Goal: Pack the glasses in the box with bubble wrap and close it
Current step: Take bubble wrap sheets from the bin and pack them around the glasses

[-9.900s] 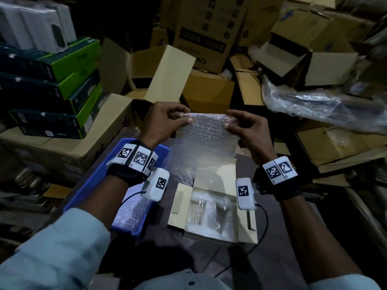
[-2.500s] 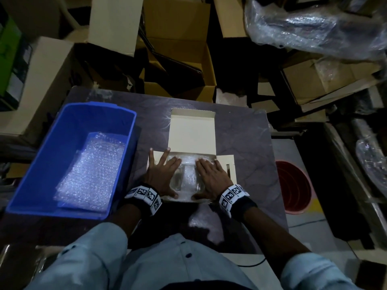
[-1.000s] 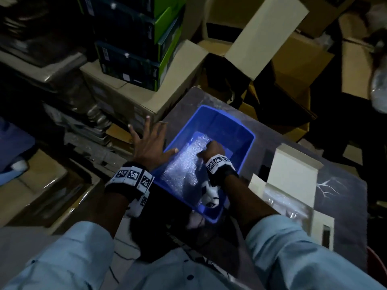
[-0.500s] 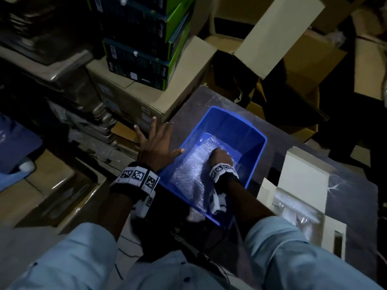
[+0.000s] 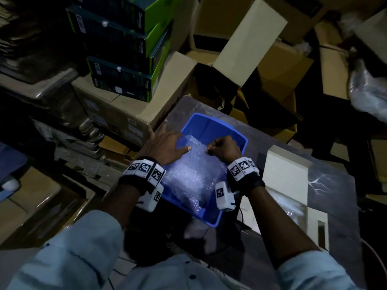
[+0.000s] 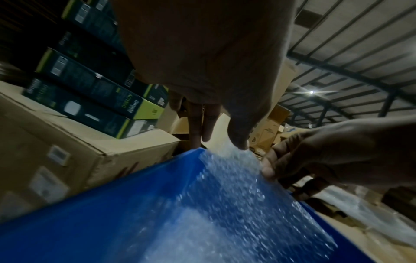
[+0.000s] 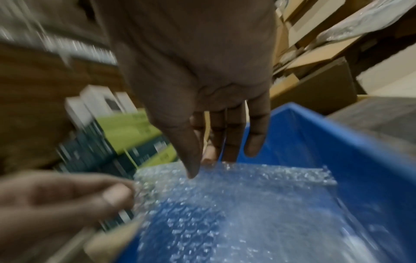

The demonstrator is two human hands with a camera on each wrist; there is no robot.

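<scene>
A sheet of bubble wrap (image 5: pixel 192 174) stands tilted up out of the blue bin (image 5: pixel 213 120). My right hand (image 5: pixel 209 148) pinches its top edge, thumb in front and fingers behind, as the right wrist view shows (image 7: pixel 200 165). My left hand (image 5: pixel 173 141) is spread over the bin's left rim, and its thumb touches the sheet's top left corner (image 6: pixel 238 146). The white box (image 5: pixel 284 170) lies open on the table to the right. Bubble wrap covers the glasses (image 5: pixel 289 206) inside it, and they are barely visible.
The bin and box sit on a dark table (image 5: pixel 335 185). Green and black cartons (image 5: pixel 129 59) are stacked on a brown carton to the left. Open cardboard boxes (image 5: pixel 251 38) crowd the floor behind the table.
My right hand has raised a sheet of bubble wrap from the bin's floor. My left hand slid from the bin's rim toward the sheet, and its thumb now touches it.
</scene>
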